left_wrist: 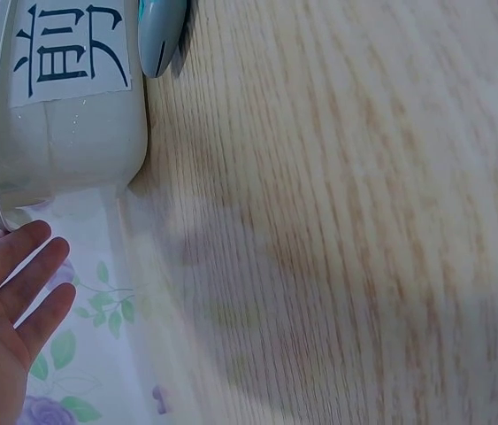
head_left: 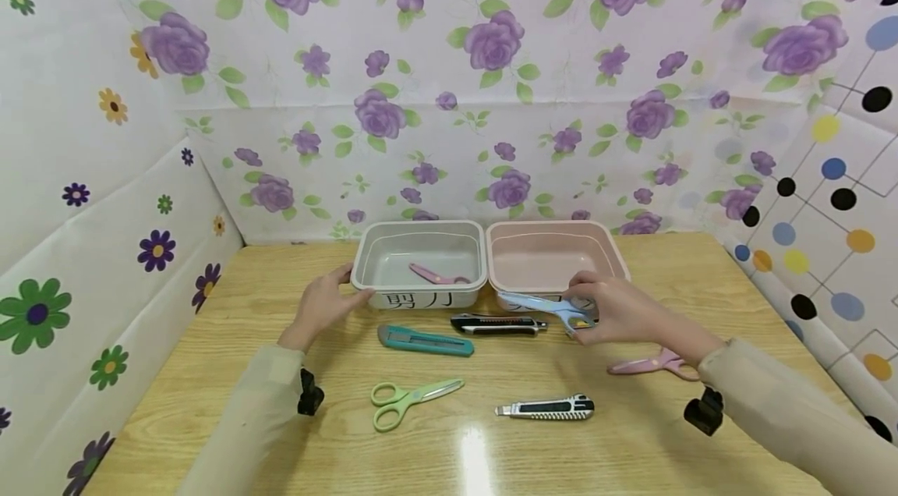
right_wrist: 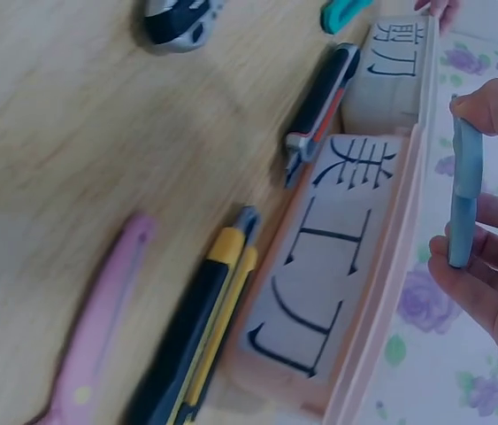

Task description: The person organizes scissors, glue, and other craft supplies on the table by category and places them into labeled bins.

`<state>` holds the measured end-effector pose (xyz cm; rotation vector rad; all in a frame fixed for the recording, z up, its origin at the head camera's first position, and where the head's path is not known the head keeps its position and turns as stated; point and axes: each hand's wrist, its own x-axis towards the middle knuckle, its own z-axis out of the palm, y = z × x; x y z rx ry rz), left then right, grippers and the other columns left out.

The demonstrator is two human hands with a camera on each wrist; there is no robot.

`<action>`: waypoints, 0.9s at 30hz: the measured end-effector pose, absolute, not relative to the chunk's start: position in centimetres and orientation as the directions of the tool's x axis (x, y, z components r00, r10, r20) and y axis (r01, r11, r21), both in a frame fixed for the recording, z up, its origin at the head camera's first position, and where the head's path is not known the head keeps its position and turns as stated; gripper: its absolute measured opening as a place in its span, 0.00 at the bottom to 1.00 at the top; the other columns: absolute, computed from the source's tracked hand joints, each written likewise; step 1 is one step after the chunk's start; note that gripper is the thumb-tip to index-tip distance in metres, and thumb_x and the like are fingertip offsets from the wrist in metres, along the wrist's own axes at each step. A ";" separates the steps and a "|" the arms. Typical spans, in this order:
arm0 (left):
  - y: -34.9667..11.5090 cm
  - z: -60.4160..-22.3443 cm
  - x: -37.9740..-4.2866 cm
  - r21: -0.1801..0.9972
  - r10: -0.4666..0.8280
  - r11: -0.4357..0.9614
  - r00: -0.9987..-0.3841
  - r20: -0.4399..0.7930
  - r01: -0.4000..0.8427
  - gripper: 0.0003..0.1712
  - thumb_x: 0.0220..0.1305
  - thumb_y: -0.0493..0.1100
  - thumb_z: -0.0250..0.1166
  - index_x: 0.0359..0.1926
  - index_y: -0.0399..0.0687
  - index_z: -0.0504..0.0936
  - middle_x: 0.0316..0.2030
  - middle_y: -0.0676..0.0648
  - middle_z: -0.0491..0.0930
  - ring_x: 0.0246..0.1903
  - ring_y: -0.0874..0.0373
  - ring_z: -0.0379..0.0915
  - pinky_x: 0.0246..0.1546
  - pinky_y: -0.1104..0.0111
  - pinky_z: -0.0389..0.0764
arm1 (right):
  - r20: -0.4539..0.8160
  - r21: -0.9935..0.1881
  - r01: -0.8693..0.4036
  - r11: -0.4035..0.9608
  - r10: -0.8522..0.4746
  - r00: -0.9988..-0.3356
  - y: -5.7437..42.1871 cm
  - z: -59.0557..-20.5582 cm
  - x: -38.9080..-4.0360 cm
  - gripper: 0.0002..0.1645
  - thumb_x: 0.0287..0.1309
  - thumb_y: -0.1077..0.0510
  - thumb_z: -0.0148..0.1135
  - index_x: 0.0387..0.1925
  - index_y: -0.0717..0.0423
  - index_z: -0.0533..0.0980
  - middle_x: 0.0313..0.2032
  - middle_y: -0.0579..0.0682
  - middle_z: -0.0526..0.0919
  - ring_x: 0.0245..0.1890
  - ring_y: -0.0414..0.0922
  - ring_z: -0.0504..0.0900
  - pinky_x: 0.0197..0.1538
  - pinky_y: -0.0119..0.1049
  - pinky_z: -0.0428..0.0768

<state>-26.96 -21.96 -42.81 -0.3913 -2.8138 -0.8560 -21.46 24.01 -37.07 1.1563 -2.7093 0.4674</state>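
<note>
My right hand (head_left: 609,310) pinches a pair of light blue scissors (head_left: 543,304) by the handle, thumb opposite the fingers. The scissors are raised over the front rim of the pink bin (head_left: 494,246), blades pointing left. In the right wrist view, the blue handle (right_wrist: 466,168) shows edge-on between thumb and fingers. At the front left corner of the grey bin (head_left: 359,262), my left hand (head_left: 326,306) touches the rim with thumb and fingers spread and fairly straight. Inside the grey bin lies a pair of pink scissors (head_left: 436,274).
On the wooden table lie a teal cutter (head_left: 426,341), a black cutter (head_left: 494,324), green scissors (head_left: 414,400), a silver-black cutter (head_left: 547,407) and pink scissors (head_left: 652,364). A yellow-black cutter (right_wrist: 197,332) lies before the pink bin. Flowered cloth (head_left: 449,145) hangs behind.
</note>
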 end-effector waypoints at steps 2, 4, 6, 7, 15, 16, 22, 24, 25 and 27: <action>-22.0 -42.8 -27.0 0.515 0.195 0.805 -0.951 0.241 0.295 0.43 0.53 0.64 0.61 0.61 0.38 0.67 0.48 0.35 0.77 0.46 0.39 0.74 0.44 0.47 0.73 | 0.265 -0.212 -0.727 0.653 -0.678 -0.686 23.5 -36.8 -21.8 0.27 0.35 0.49 0.70 0.41 0.56 0.79 0.40 0.46 0.75 0.32 0.39 0.75 0.33 0.33 0.75; -22.0 -42.9 -27.0 0.513 0.192 0.807 -0.952 0.239 0.292 0.43 0.53 0.64 0.61 0.61 0.38 0.67 0.48 0.35 0.77 0.46 0.39 0.73 0.44 0.47 0.73 | 0.271 -0.194 -0.734 0.651 -0.683 -0.678 23.0 -36.6 -22.1 0.27 0.34 0.49 0.70 0.40 0.56 0.79 0.40 0.46 0.76 0.33 0.40 0.75 0.35 0.33 0.76; -22.0 -42.9 -27.0 0.515 0.192 0.806 -0.952 0.240 0.293 0.43 0.54 0.64 0.61 0.61 0.38 0.66 0.48 0.36 0.77 0.47 0.40 0.73 0.44 0.47 0.73 | 0.270 -0.181 -0.743 0.644 -0.694 -0.668 22.5 -36.5 -22.5 0.27 0.34 0.50 0.70 0.40 0.57 0.79 0.40 0.47 0.76 0.34 0.41 0.76 0.35 0.34 0.76; -22.0 -42.9 -27.0 0.516 0.193 0.804 -0.951 0.243 0.295 0.43 0.54 0.63 0.61 0.61 0.38 0.67 0.48 0.36 0.77 0.47 0.40 0.73 0.44 0.47 0.73 | 0.267 -0.175 -0.746 0.643 -0.698 -0.664 22.3 -36.6 -22.7 0.27 0.34 0.50 0.70 0.40 0.57 0.79 0.40 0.48 0.76 0.34 0.41 0.76 0.35 0.34 0.76; -21.8 -42.8 -26.9 0.527 0.199 0.792 -0.947 0.252 0.307 0.41 0.54 0.61 0.62 0.60 0.37 0.67 0.47 0.36 0.77 0.47 0.40 0.74 0.45 0.47 0.72 | 0.285 -0.196 -0.752 0.630 -0.697 -0.658 20.4 -36.4 -23.9 0.25 0.37 0.51 0.70 0.41 0.58 0.78 0.39 0.48 0.76 0.31 0.40 0.76 0.31 0.32 0.75; -21.8 -42.8 -26.9 0.528 0.195 0.794 -0.948 0.251 0.303 0.41 0.54 0.61 0.62 0.60 0.37 0.67 0.48 0.35 0.77 0.47 0.40 0.74 0.45 0.47 0.72 | 0.283 -0.207 -0.745 0.634 -0.690 -0.666 20.2 -36.3 -24.0 0.25 0.37 0.51 0.70 0.41 0.57 0.78 0.39 0.48 0.76 0.30 0.40 0.75 0.31 0.31 0.74; -21.9 -42.7 -26.7 0.525 0.189 0.797 -0.949 0.251 0.298 0.42 0.54 0.61 0.62 0.61 0.37 0.67 0.48 0.36 0.77 0.46 0.40 0.74 0.44 0.48 0.73 | 0.267 -0.248 -0.698 0.672 -0.645 -0.716 19.0 -36.0 -24.7 0.25 0.38 0.51 0.68 0.43 0.55 0.78 0.41 0.46 0.76 0.27 0.36 0.71 0.29 0.29 0.71; -21.9 -42.7 -26.8 0.523 0.194 0.797 -0.948 0.254 0.303 0.41 0.54 0.61 0.61 0.60 0.37 0.67 0.47 0.36 0.77 0.46 0.40 0.74 0.44 0.48 0.73 | 0.263 -0.251 -0.684 0.685 -0.632 -0.729 18.7 -35.8 -25.0 0.26 0.38 0.51 0.67 0.44 0.56 0.78 0.42 0.47 0.76 0.29 0.38 0.73 0.30 0.30 0.72; -21.9 -42.7 -26.8 0.522 0.197 0.797 -0.947 0.254 0.305 0.41 0.54 0.62 0.61 0.60 0.37 0.67 0.47 0.36 0.77 0.46 0.40 0.74 0.44 0.48 0.73 | 0.258 -0.253 -0.679 0.690 -0.628 -0.734 18.6 -35.8 -25.1 0.27 0.39 0.51 0.67 0.44 0.56 0.78 0.43 0.48 0.76 0.30 0.38 0.74 0.31 0.31 0.73; -21.9 -42.8 -26.8 0.521 0.197 0.798 -0.947 0.252 0.305 0.42 0.54 0.62 0.61 0.61 0.37 0.67 0.47 0.36 0.77 0.47 0.40 0.74 0.45 0.47 0.72 | 0.249 -0.258 -0.672 0.694 -0.625 -0.740 18.4 -35.7 -25.4 0.27 0.40 0.51 0.66 0.45 0.58 0.77 0.44 0.50 0.76 0.32 0.40 0.76 0.31 0.32 0.74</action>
